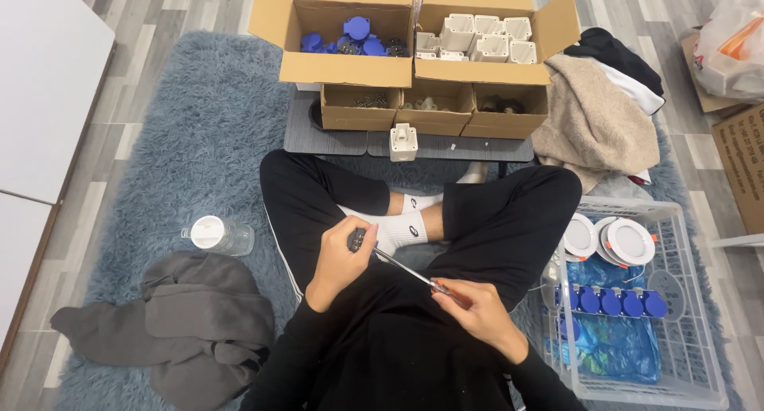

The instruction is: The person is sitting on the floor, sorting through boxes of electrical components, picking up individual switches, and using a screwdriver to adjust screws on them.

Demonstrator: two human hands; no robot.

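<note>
Left hand [338, 256] fingers pinch small part [358, 239]; right hand [475, 307] grips screwdriver [410, 272].

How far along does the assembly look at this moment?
Done: a row of blue-capped units sits in the white basket. In hand: the left hand holds a small dark part while the right hand drives a screwdriver into it. Left: blue caps and white housings fill the cardboard boxes; one housing waits on the board.
</note>
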